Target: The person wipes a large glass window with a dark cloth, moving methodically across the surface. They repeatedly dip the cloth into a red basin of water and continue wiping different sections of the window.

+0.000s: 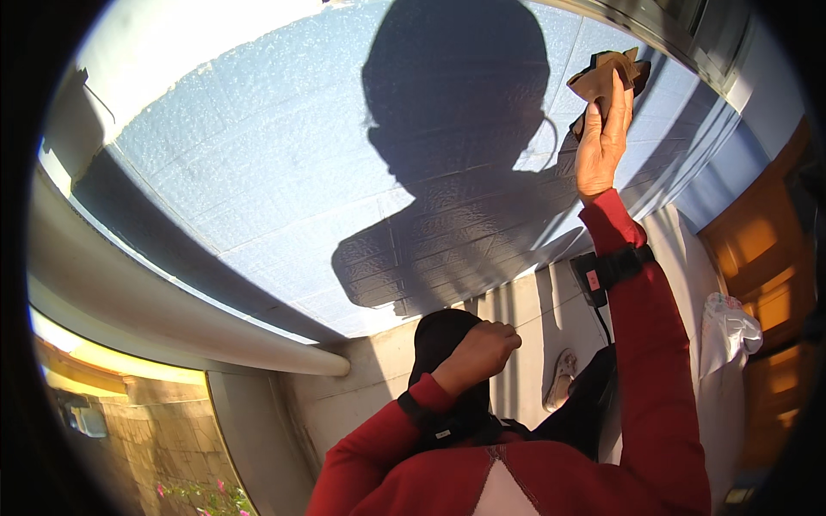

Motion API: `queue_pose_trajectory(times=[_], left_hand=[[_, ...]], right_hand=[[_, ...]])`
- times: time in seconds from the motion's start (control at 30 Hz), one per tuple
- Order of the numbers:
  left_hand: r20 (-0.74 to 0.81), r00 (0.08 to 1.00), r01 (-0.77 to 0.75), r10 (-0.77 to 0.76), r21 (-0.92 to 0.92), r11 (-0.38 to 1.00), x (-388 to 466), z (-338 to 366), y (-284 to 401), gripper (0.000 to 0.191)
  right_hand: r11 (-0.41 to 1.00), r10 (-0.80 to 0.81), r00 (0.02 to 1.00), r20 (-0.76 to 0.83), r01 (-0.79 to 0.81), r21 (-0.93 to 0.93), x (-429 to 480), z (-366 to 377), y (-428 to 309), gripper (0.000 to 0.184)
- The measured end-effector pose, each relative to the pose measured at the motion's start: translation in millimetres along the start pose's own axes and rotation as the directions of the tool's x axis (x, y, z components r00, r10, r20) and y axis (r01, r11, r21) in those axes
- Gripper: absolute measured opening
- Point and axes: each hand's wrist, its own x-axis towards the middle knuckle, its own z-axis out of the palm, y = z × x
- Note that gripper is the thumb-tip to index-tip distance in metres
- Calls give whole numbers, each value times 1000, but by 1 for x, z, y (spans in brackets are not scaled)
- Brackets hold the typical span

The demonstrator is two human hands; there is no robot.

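Observation:
My right hand point(604, 145) is raised at the upper right, pressing a bunched brown sheet point(603, 80), cloth or sandpaper, against the light blue wall point(277, 142). Its fingers lie extended along the sheet. Low in the middle, my left hand point(484, 351) is curled near my raised knee in black trousers point(442, 335); no object shows in it. A large shadow of a head and shoulders falls across the wall. Both sleeves are red, with black straps at the wrists, and a small black device point(588, 279) sits at the right one.
A thick pale pipe point(258, 329) runs along the left. A window frame point(716, 51) is at the upper right. A wooden door point(761, 258) and a white plastic bag point(729, 329) stand on the right. My sandalled foot point(561, 380) rests on the tiled floor point(523, 322).

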Motion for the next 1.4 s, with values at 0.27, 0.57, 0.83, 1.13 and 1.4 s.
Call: queue_pose_trajectory(times=[0.27,0.57,0.83,1.13,1.4], left_hand=[[91,996,4,-5,12,1000,11,4,11,18],[104,995,-7,3,33,999,9,-4,4,21],[111,994,13,-15,18,1000,9,-3,13,18],[548,830,-60,-107,278,959,21,11,5,24],[536,831,-240,148,105,965,84,80,-15,23]], right_hand=[[644,-725,361,586,658,391,-76,50,-87,43],[963,206,967,-149,-173,206,49,11,-4,53],[771,-615,660,431,618,154,-21,42,-39,48],[945,318,948,-12,-316,91,17,-23,31,61],[989,12,996,90,1,-145,25,-55,120,58]])
